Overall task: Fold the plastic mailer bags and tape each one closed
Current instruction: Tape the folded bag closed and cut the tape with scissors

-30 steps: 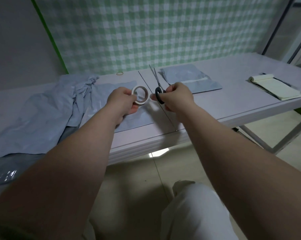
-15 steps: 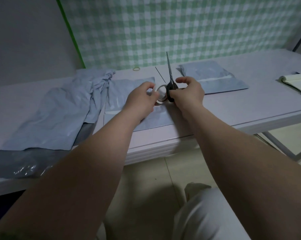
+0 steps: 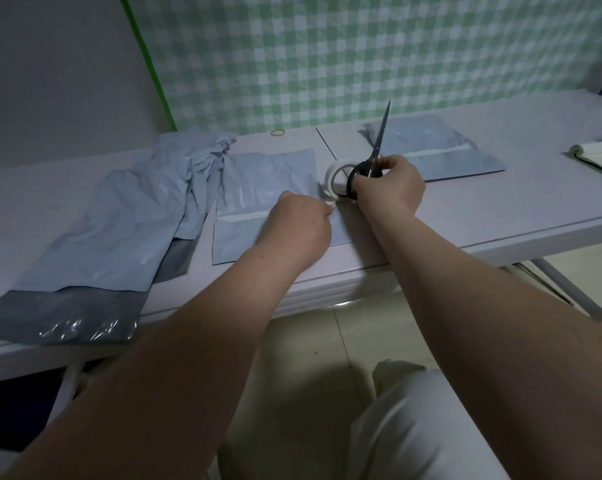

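The left hand (image 3: 297,225) is pinching the tape end leftward from the tape roll (image 3: 337,180); the right hand (image 3: 389,188) is gripping roll and scissors (image 3: 375,150).

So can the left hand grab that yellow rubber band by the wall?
Probably yes, with a stretch. The rubber band lies alone on bare table beyond the mailer bag, nothing blocking it. But the left hand is busy pinching tape.

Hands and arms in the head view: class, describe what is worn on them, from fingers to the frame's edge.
Nothing is worn. The left hand and right hand are bare, with no gloves, rings, watch or bracelet showing. Both forearms are uncovered right down to the picture's lower edge, so no sleeve appears. No markings or bandages show in this dim light.
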A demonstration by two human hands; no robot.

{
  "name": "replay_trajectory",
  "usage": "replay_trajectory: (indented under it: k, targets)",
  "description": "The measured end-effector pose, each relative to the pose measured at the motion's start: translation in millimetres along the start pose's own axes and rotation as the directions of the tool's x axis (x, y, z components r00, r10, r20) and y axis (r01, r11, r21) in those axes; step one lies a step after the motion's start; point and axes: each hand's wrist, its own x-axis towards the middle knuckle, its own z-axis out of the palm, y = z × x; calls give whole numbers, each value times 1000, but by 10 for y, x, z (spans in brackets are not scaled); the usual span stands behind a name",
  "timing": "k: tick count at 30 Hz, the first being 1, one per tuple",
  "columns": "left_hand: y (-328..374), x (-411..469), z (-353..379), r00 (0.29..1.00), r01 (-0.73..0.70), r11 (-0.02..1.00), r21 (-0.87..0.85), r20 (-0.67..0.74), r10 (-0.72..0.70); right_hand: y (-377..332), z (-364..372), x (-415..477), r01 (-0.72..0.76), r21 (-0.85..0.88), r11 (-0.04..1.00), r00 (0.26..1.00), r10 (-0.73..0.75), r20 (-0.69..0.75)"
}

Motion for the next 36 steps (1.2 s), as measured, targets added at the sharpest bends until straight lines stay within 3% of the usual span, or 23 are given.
replay_trajectory:
  k: [5, 12, 16, 20, 26, 31, 36]
  targets:
    - [6, 25, -32, 998, 25, 999, 37, 54, -27, -19, -7, -21, 40, -16, 999, 998, -41, -41]
    - [16, 256, -236, 970, 239, 927, -287, 32, -241, -173, -26, -49, 280, -108, 954, 960, -281, 8]
    - [5, 384, -250, 966, 231, 909, -346, -28, -256, -208, -36, -47, 368, -107, 924, 929, -362, 77]
    - [-70, 415, -170, 942, 296, 835, -463, -3, -336, -190, -177, -42, 292, -71, 954, 950, -280, 140]
    - [-129, 414, -105, 907, 377, 622, -686, 136, -399, -3, -545, -95, 169, -279, 945, 967, -104, 234]
    - [-105, 399, -139, 901, 393, 589, -706, 169, -399, 26, -729, -266, 227, -499, 836, 925, -26, 379]
    - [-102, 383, -158, 902, 387, 568, -726, 170, -397, -73, -727, -406, 350, -617, 705, 898, -64, 435]
